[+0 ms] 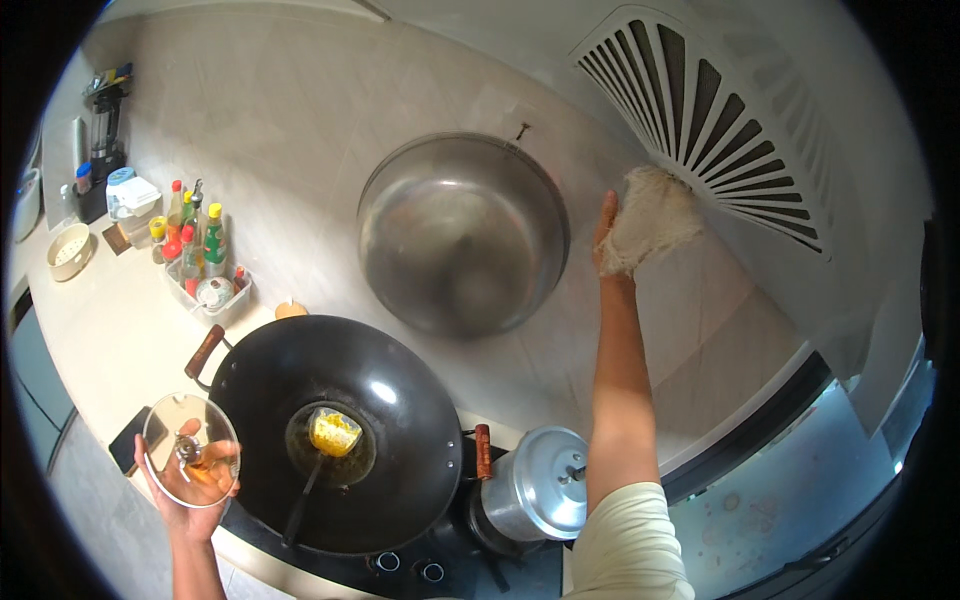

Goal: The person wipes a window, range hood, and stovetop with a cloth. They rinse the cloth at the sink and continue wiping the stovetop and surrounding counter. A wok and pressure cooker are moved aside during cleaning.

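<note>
My left hand (189,519) holds a round clear glass lid (169,420) beside the wok's left edge. Through the glass I see my fingers around its metal knob fitting. My right hand (606,232) is raised at the far right and grips a pale, fibrous cloth (660,214) just under the range hood vent. Below sits a large black wok (405,457) with wooden-gripped side handles. A spatula (304,499) rests in it, its blade (335,433) coated yellow, over a little liquid at the bottom.
A big steel basin (465,232) hangs on the wall. The slotted range hood (720,127) juts out upper right. Beside the wok stands a lidded aluminium pot (529,484). Sauce bottles (215,244) crowd a plastic bin (217,309). A phone (124,442) lies on the counter's edge.
</note>
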`<move>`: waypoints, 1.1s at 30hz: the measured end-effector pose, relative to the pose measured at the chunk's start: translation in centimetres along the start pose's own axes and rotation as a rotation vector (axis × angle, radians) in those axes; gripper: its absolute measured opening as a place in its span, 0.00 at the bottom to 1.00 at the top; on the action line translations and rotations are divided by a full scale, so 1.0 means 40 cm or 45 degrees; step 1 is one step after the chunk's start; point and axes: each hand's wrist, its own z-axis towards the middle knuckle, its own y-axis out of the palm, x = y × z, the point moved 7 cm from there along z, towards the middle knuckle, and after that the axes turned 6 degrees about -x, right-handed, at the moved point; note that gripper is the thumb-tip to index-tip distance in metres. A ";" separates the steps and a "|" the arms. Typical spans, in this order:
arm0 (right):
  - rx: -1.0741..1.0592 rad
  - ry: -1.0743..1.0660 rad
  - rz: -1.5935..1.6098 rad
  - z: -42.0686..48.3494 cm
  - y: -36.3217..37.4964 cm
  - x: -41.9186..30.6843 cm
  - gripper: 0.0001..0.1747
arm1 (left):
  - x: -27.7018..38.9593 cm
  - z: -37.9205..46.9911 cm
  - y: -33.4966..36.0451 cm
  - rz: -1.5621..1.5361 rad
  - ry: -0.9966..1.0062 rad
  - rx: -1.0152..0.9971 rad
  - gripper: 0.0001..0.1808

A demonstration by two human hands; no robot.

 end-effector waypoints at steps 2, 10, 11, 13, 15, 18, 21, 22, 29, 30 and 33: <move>0.129 -0.108 0.064 -0.014 0.001 -0.004 0.33 | -0.005 -0.008 0.017 0.067 -0.033 -0.090 0.39; -0.066 -0.134 -0.141 0.035 -0.181 0.037 0.36 | -0.063 -0.067 0.063 0.016 -0.352 -0.295 0.43; -0.090 -0.120 -0.147 0.019 -0.198 0.039 0.36 | -0.069 -0.088 0.056 -0.004 -0.364 -0.330 0.42; -0.090 -0.114 -0.122 0.018 -0.246 0.018 0.37 | -0.071 -0.111 0.071 -0.043 -0.377 -0.491 0.42; -0.089 -0.066 -0.042 -0.025 -0.279 0.011 0.37 | -0.074 -0.133 0.078 0.019 -0.362 -0.519 0.41; -0.096 0.016 0.082 -0.094 -0.390 0.006 0.38 | -0.082 -0.151 0.085 0.087 -0.365 -0.540 0.40; -0.093 0.181 0.244 -0.179 -0.545 0.022 0.39 | -0.094 -0.166 0.087 0.100 -0.393 -0.519 0.39; -0.092 0.261 0.314 -0.209 -0.597 0.028 0.39 | -0.100 -0.171 0.087 0.103 -0.400 -0.502 0.38; 0.163 1.198 0.983 -0.431 -0.834 0.048 0.37 | -0.145 -0.184 0.140 0.258 -0.425 -0.495 0.35; 0.282 1.460 1.160 -0.470 -0.845 0.053 0.33 | -0.155 -0.183 0.144 0.311 -0.438 -0.492 0.34; 0.237 1.512 1.032 -0.543 -0.893 0.013 0.27 | -0.189 -0.175 0.166 0.417 -0.477 -0.499 0.34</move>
